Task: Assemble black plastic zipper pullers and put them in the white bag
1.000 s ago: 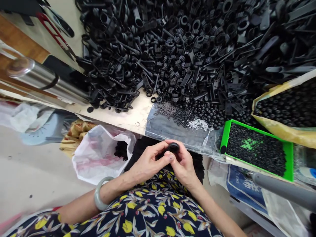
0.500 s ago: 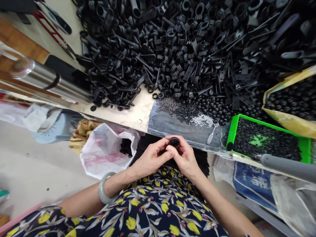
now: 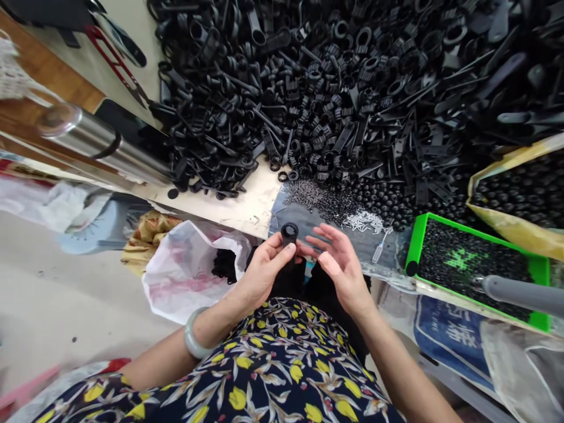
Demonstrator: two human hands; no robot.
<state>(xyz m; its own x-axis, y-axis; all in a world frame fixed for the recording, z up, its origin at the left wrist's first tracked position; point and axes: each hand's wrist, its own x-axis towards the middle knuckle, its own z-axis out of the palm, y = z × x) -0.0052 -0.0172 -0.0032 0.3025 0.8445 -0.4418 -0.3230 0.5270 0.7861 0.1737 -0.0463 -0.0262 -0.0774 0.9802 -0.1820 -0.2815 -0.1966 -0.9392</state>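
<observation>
Between the thumb and fingers of my left hand (image 3: 263,269) is a black plastic ring-ended part (image 3: 289,232), its round end facing up and its lower end covered by my fingers. My right hand (image 3: 346,273) is open beside it, fingers spread and apart from the part, with nothing in them. Both hands are just in front of the bench edge. Beyond them, a dark work mat (image 3: 286,214) bears small metal pieces, a heap of white pins (image 3: 363,221) and a small clear-handled screwdriver (image 3: 378,251).
A large pile of black plastic parts (image 3: 264,111) covers the bench. To the right are a green tray (image 3: 414,244) of small black pieces, a grey tool handle (image 3: 524,294) and a yellow bag (image 3: 511,223) of black balls. A steel flask (image 3: 88,132) and white bag (image 3: 171,276) are left.
My right hand has let go of the black part and opened, moving a little right. My left hand has shifted slightly left and up with the part, showing more of its ring.
</observation>
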